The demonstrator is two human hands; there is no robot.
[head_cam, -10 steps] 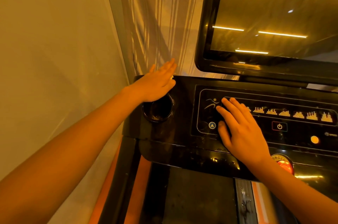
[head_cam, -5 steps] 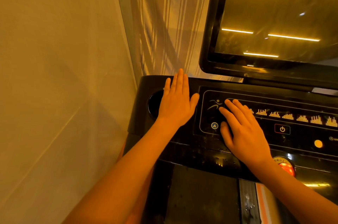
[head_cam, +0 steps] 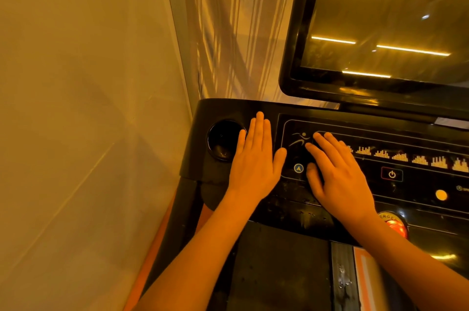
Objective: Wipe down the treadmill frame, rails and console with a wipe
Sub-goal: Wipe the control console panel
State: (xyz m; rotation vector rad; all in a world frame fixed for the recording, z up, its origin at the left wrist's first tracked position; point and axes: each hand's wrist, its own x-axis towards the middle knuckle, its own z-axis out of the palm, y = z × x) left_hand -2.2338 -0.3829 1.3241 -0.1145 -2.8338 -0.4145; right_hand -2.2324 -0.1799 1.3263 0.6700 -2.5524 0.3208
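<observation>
Sliding along the console (head_cam: 406, 194), my left hand (head_cam: 256, 158) has come off the back corner and past the cup holder (head_cam: 222, 139). It now lies flat just right of it, fingers straight and together. My right hand (head_cam: 340, 173) hasn't budged: flat on the button panel, fingers relaxed. Can't see the wipe, maybe it's under a palm. I'd guess the corner's done and the panel's next.
</observation>
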